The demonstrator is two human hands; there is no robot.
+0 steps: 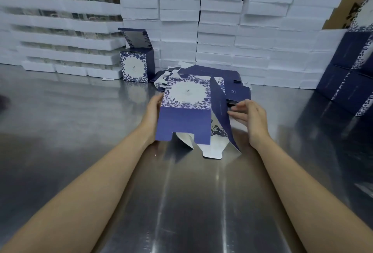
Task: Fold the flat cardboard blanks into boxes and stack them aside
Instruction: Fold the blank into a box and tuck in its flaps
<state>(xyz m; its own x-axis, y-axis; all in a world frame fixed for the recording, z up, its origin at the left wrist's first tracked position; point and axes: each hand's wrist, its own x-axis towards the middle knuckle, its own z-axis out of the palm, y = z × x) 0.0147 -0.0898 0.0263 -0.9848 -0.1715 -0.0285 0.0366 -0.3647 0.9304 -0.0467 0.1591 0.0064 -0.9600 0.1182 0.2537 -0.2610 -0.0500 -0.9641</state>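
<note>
One steel table (80,131), white stacks (218,30) behind; left hand (152,111) pinching box (187,99), right hand (250,117) flat.

The left hand (152,111) grips a half-opened blue floral blank (187,99) over the steel table (80,127). The right hand (250,117) touches its side panel with near-straight fingers. Behind stands a folded box (136,67), lid up.

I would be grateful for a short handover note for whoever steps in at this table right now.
Left hand grips the left edge of the half-opened blank; right hand touches its side panel with straight fingers. Its near flaps hang unfolded.
Flat blanks lie on the table behind it.
Done: one open-lidded box stands far left, folded boxes stacked at right.
Left: finish this box, stack it, fold the rest.
</note>
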